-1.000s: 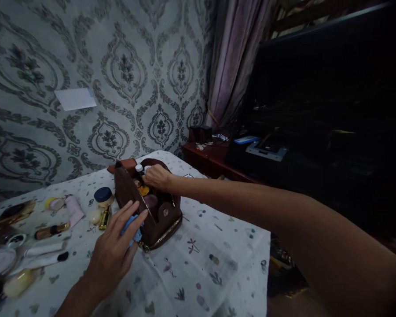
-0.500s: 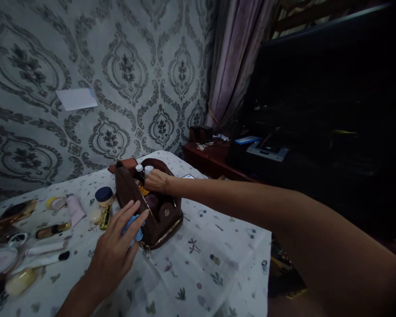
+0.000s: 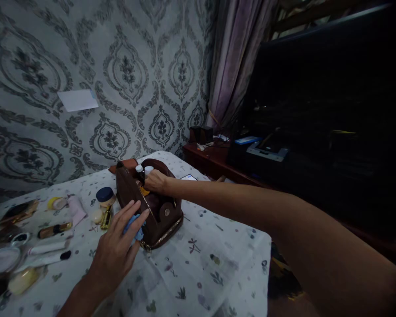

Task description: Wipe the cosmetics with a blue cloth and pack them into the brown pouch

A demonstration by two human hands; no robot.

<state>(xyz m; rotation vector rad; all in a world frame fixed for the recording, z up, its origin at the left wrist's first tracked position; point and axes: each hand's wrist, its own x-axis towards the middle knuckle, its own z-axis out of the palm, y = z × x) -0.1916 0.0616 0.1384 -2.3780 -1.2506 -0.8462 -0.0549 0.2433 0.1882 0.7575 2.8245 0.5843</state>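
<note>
A brown handbag stands unzipped on the patterned white tablecloth. My right hand reaches into its opening, fingers curled and mostly hidden; what they close on does not show. Right beside those fingers are two white-capped bottles, one with a wider cap and one with a smaller cap. Something orange-yellow lies inside, below the hand. My left hand is open, fingers spread, with the fingertips at the bag's near left side. A crumpled blue item shows between that hand and the bag.
Left of the bag lie a dark-lidded jar, a gold tube, a pink tube, a brush and several other cosmetics. A phone lies behind my right forearm. A large black screen stands at right.
The view has shifted very slightly. Both hands and the bag stay in the same places.
</note>
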